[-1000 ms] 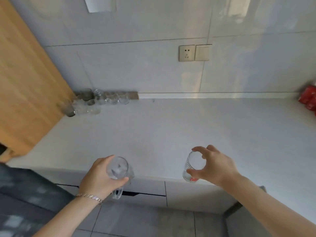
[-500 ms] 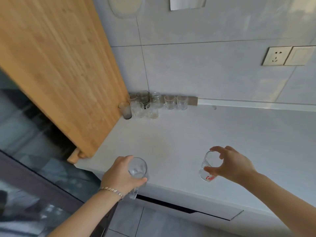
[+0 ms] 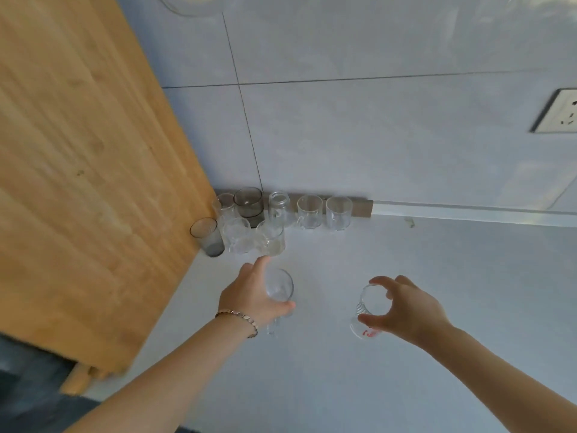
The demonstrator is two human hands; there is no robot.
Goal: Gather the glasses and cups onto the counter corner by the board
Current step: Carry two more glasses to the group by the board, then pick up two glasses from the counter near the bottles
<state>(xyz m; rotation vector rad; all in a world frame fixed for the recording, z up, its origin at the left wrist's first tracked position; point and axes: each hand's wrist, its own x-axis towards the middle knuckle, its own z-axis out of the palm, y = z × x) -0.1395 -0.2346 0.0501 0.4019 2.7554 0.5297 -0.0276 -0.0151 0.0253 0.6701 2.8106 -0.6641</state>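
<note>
Head view of a pale counter [image 3: 406,307] meeting a tiled wall [image 3: 374,135]. The left hand [image 3: 249,298], wearing a bracelet [image 3: 239,320], is wrapped around a clear glass [image 3: 279,289], thumb on its near side, held just short of the cluster of glasses [image 3: 268,220]. The right hand [image 3: 406,310] curls thumb and fingers around the rim of a second clear glass [image 3: 367,310] with red print near its base, well out from the back edge. The cluster stands in the counter's back left corner, beside the wooden board [image 3: 87,167] along the left edge; two are smoky grey, the rest clear.
</note>
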